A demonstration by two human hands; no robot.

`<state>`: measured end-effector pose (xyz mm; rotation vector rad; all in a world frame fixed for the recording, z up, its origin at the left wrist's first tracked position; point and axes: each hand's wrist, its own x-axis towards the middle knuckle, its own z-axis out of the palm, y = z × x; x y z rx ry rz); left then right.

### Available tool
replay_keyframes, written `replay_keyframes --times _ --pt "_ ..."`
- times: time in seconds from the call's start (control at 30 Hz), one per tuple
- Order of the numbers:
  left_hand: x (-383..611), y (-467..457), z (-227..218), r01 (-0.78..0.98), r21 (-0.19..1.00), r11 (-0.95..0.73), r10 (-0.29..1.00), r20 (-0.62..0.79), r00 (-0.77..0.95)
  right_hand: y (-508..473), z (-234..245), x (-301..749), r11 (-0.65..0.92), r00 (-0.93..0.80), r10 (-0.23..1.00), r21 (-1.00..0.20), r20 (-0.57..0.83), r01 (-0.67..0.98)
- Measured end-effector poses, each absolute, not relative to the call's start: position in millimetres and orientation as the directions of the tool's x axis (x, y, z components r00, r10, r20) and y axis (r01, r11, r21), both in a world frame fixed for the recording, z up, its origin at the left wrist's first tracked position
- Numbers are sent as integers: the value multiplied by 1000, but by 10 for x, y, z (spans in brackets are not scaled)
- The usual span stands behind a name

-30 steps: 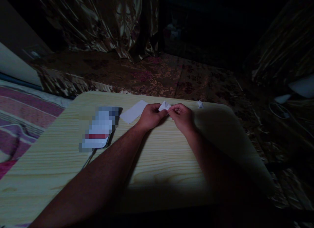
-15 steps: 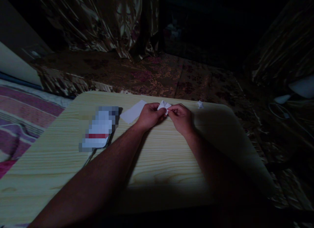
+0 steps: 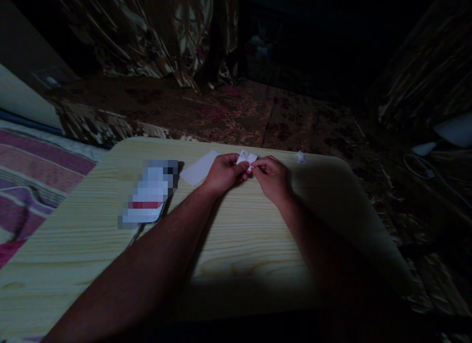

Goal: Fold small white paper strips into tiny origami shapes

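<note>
A small folded white paper [image 3: 246, 156] with creases running to its middle is held between my two hands above the far part of the table. My left hand [image 3: 225, 174] is closed on its left side, the thumb lying across its front. With thumb and fingertips, my right hand [image 3: 272, 176] pinches its lower right corner. A flat white sheet of paper [image 3: 200, 168] lies just left of my left hand. Farther right, a small folded paper star [image 3: 301, 157] rests near the table's back edge.
On the left of the wooden table [image 3: 243, 244] lies a blurred-out phone [image 3: 149, 195] with a cable. Behind stands a ledge covered in patterned cloth [image 3: 221, 111], with curtains [image 3: 199, 33] above. A striped bedspread [image 3: 37, 171] is at left, a white cable [image 3: 416, 168] at right.
The folded paper has turned slightly and tilted between my fingers, its upper edge now looking squarer. Both hands keep nearly the same place and grip.
</note>
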<state>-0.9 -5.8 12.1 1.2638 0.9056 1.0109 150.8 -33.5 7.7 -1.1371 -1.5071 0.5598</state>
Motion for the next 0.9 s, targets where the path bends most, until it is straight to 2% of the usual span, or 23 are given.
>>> replay_keyframes --times 0.33,0.57,0.9 --pt "0 -58 125 -120 992 45 951 -6 308 -341 81 1494 398 83 893 -862 442 313" --pt "10 -64 132 -111 994 24 952 10 304 -309 86 1524 198 121 971 -978 206 70" --pt "17 -41 78 -81 996 -44 954 66 292 -274 77 1550 97 96 990 -992 104 78"
